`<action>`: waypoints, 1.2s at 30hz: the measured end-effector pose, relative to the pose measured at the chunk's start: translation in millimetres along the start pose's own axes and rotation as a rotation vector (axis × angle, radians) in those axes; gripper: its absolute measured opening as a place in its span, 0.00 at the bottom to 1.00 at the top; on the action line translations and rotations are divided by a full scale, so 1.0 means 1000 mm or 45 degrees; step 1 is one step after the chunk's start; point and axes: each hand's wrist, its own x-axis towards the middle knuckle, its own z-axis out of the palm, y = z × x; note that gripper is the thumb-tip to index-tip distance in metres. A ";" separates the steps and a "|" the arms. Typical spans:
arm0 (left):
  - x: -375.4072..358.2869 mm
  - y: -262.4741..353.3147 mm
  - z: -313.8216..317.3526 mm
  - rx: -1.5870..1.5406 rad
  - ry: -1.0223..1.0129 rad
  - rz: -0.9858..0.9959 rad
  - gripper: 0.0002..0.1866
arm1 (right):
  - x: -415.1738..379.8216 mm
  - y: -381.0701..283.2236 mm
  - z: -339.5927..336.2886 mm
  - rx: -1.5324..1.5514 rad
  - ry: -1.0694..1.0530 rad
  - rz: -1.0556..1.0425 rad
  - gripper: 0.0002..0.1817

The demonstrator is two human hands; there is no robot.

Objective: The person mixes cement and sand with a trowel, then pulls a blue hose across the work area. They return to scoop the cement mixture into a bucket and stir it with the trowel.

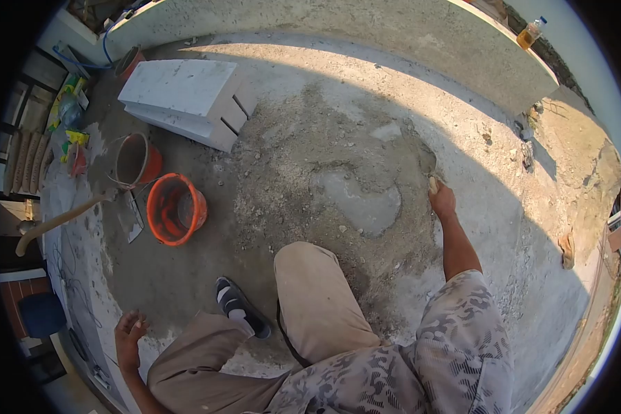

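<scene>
My right hand (pixel 443 200) is closed around the pale handle of a trowel (pixel 426 160). The trowel's blade lies at the right edge of a mound of sandy grey mix (pixel 283 179) on the floor. A puddle of greyish water (pixel 366 203) fills a hollow in this mound. My left hand (pixel 129 337) hangs out to the left beside my bent knee, with loosely curled fingers and nothing seen in it. An orange bucket (pixel 176 209) stands left of the mound, nearer to me than a dirtier orange bucket (pixel 138 162).
White blocks (pixel 179 96) are stacked behind the mound's left side. A flat metal tool (pixel 135 217) lies beside the near bucket. A curved wooden handle (pixel 62 224) slants at the left. A low wall (pixel 366 41) runs along the back, with a bottle (pixel 530 33) on it.
</scene>
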 end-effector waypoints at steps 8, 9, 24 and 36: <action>0.019 0.010 0.006 0.052 -0.071 0.040 0.36 | -0.060 0.010 -0.011 0.348 0.041 -0.143 0.30; 0.022 0.011 0.008 0.046 -0.068 0.056 0.37 | -0.062 0.014 -0.012 0.320 0.093 0.008 0.30; 0.056 0.061 0.037 0.160 -0.199 0.186 0.36 | -0.165 0.028 0.041 0.718 0.232 0.178 0.32; 0.052 0.046 0.035 0.220 -0.204 0.176 0.33 | -0.234 0.084 0.070 0.622 0.159 0.829 0.24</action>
